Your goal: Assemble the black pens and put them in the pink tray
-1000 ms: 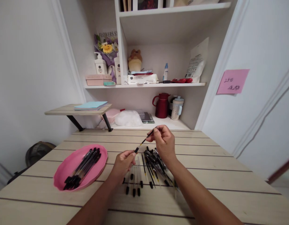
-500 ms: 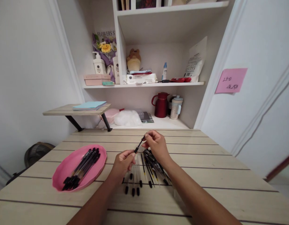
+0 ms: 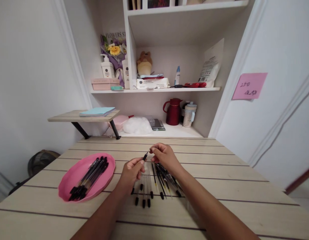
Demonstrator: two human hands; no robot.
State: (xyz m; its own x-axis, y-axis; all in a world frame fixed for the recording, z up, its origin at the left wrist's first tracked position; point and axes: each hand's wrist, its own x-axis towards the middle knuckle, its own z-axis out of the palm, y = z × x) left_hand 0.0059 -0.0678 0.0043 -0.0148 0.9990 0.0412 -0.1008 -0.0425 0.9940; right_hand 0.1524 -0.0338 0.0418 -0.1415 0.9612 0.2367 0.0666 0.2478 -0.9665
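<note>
Pinched between thumb and fingers, a pen barrel with a black grip [image 3: 144,156] points up and away from my left hand [image 3: 130,171]. My right hand [image 3: 164,156] is closed at the upper end of that pen, its fingertips on the thin refill tip [image 3: 148,151]. Below the hands lie several clear pen barrels [image 3: 144,190] with black ends. To their right are several dark ink refills [image 3: 158,181] and a pile of black pen caps [image 3: 168,175], partly hidden by my right forearm. Several black-capped pens [image 3: 90,178] rest in a pink scalloped tray [image 3: 101,183] at the left.
A small raised stand [image 3: 66,116] holding blue paper [image 3: 96,111] is at the table's back left. Behind the table, shelves hold a red jug [image 3: 173,112], a light tumbler [image 3: 189,115] and a white plastic bag [image 3: 137,126]. A pink note [image 3: 249,86] hangs on the right wall.
The refill sticks out of the pen barrel much less than before. My right hand has moved down and left, closer to my left hand. The view has shifted slightly.
</note>
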